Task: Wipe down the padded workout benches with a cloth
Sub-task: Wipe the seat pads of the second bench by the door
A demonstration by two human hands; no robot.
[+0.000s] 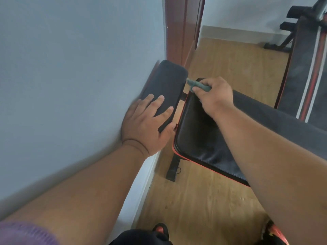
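Wiping in progress: right hand [215, 96] gripped the bunched cloth [198, 85] at the bench pad [200, 138] edge; flat, open left hand [147, 123] steadied the small pad [165, 84]. Next, judged: sweep across that pad.

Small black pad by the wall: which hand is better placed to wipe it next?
Right. The right hand already grips the cloth beside the small pad; the left hand only rests flat on it.

no readable text, no labels, no brands, no numbers
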